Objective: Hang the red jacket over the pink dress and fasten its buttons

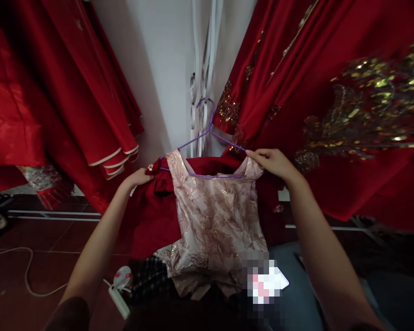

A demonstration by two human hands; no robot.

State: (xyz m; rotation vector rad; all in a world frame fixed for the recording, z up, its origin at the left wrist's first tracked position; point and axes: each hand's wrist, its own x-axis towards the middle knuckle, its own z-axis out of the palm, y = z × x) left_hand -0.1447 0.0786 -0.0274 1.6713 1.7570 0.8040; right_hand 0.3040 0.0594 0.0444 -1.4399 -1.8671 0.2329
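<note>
A purple wire hanger (194,139) hooks onto a white curled metal strip (209,69) in front of me. On it hangs a pale pink-gold dress (217,216) with wide shoulder straps and a shiny pattern. My right hand (274,162) pinches the dress's right strap by the end of the hanger. A dark red garment (152,218) spreads behind and beside the dress. My left hand (140,178) is closed on this red garment's shoulder edge, next to a small beaded ornament (150,167). Its fingertips are partly hidden by the cloth.
Red garments hang at left (100,92) and right (352,184), the right ones with gold sequins. Low white rack bars (55,215) run near the tiled floor. A power strip (119,301), a white cable (29,271) and a tape roll (123,277) lie at lower left.
</note>
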